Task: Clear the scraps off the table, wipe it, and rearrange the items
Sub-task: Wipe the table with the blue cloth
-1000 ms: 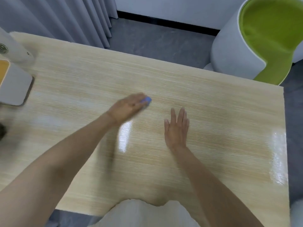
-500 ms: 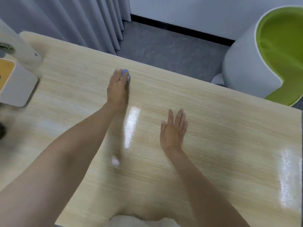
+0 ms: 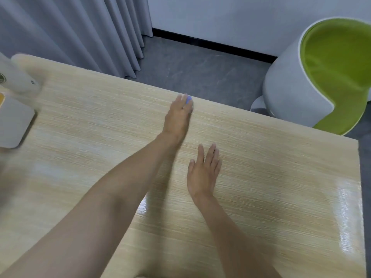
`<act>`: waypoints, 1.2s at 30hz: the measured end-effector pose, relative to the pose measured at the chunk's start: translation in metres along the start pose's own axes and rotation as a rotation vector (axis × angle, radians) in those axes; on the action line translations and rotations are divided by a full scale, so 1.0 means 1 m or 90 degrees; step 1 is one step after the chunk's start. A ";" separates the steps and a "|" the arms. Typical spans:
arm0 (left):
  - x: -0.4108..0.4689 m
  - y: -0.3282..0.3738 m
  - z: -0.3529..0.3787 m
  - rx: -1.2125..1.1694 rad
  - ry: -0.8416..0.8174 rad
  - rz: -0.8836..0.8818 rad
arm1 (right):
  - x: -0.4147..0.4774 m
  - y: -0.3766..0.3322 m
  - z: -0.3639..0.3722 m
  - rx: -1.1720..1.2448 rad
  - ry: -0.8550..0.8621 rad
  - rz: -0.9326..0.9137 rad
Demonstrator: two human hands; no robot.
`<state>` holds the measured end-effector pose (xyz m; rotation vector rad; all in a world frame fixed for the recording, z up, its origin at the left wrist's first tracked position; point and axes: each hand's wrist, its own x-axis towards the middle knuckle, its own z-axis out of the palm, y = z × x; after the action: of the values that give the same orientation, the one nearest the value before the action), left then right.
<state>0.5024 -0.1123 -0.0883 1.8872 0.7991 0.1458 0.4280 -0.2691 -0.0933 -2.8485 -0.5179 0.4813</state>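
Wiping stage, head view. The left hand (image 3: pixel 177 117) lies flat, fingers stretched, over a small blue cloth (image 3: pixel 188 100) and presses it to the bench (image 3: pixel 281 177) at the far edge. This reach is presumably meant to carry the stroke to the border. The right hand (image 3: pixel 203 173) rests palm down with fingers straight and holds nothing. It sits near the middle, just right of the left forearm, probably as a brace while the body leans forward. The hands are apart.

Only a sliver of the cloth shows past the fingertips, so its shape and material cannot be made out. At the far left a white cylinder (image 3: pixel 18 81) and a white box (image 3: pixel 14 121) are blurred and cut by the frame, and neither can be identified. No scraps are visible. A green-lined chair (image 3: pixel 301 87) stands beyond the far right edge.
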 end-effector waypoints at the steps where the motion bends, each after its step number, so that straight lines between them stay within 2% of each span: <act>1: -0.006 0.003 0.009 0.082 -0.106 0.070 | 0.000 0.000 -0.001 0.002 -0.001 0.000; 2: -0.008 0.005 0.007 0.131 -0.185 0.118 | 0.000 0.001 -0.002 0.003 -0.004 -0.001; 3: -0.002 0.003 0.000 0.125 -0.218 0.121 | 0.001 0.002 -0.003 0.003 -0.009 -0.001; 4: 0.006 0.002 -0.011 0.075 -0.194 0.086 | 0.000 0.003 -0.004 0.001 -0.015 -0.004; 8: 0.029 -0.010 -0.048 -0.112 0.167 -0.098 | 0.000 0.004 -0.004 0.005 -0.013 -0.022; 10: 0.028 -0.004 -0.039 -0.127 0.185 -0.114 | 0.000 0.003 -0.003 0.010 -0.006 -0.011; 12: 0.019 0.005 -0.018 -0.128 0.034 -0.043 | -0.002 -0.002 0.000 0.010 0.008 -0.005; 14: 0.008 0.008 -0.019 0.018 -0.190 0.069 | -0.004 -0.011 0.001 0.003 0.019 -0.042; 15: 0.010 0.004 -0.028 0.074 -0.246 0.114 | -0.006 -0.018 0.002 -0.002 0.019 -0.067; 16: 0.018 -0.007 -0.042 0.101 -0.230 0.147 | -0.008 -0.026 0.002 -0.004 0.011 -0.088; 18: 0.037 -0.031 -0.088 0.166 -0.054 0.144 | -0.016 -0.042 0.005 0.003 -0.014 -0.103; 20: 0.054 -0.053 -0.142 0.307 0.087 0.040 | -0.026 -0.053 0.009 0.016 -0.024 -0.099; 22: 0.066 -0.075 -0.183 0.388 0.200 -0.057 | -0.034 -0.062 0.013 0.019 -0.008 -0.095; 23: 0.065 -0.075 -0.190 0.400 0.232 -0.059 | -0.036 -0.065 0.015 0.019 -0.001 -0.087; 24: 0.060 -0.073 -0.184 0.349 0.253 -0.067 | -0.038 -0.069 0.018 0.019 -0.004 -0.076; 25: 0.047 -0.062 -0.170 0.302 0.236 -0.036 | -0.041 -0.073 0.022 0.018 -0.016 -0.059; 26: 0.034 -0.054 -0.154 0.237 0.164 0.012 | -0.044 -0.078 0.024 0.024 -0.014 -0.042; 29: 0.010 -0.051 -0.136 0.441 -0.070 0.320 | -0.050 -0.094 0.028 0.035 0.011 -0.019; 30: 0.015 -0.056 -0.149 0.451 -0.099 0.347 | -0.052 -0.099 0.032 0.030 0.002 -0.017; 31: 0.022 -0.061 -0.168 0.453 -0.096 0.317 | -0.053 -0.103 0.035 0.029 -0.003 -0.015; 34: 0.051 -0.086 -0.221 0.475 0.137 0.021 | -0.057 -0.107 0.043 0.051 0.023 0.016; 35: 0.053 -0.093 -0.229 0.459 0.195 -0.057 | -0.059 -0.106 0.045 0.047 0.033 0.024; 36: 0.047 -0.094 -0.226 0.431 0.215 -0.081 | -0.061 -0.104 0.047 0.041 0.035 0.025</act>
<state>0.3963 0.1125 -0.0770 2.4711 1.3154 0.1239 0.3255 -0.1898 -0.0932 -2.8065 -0.4302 0.4177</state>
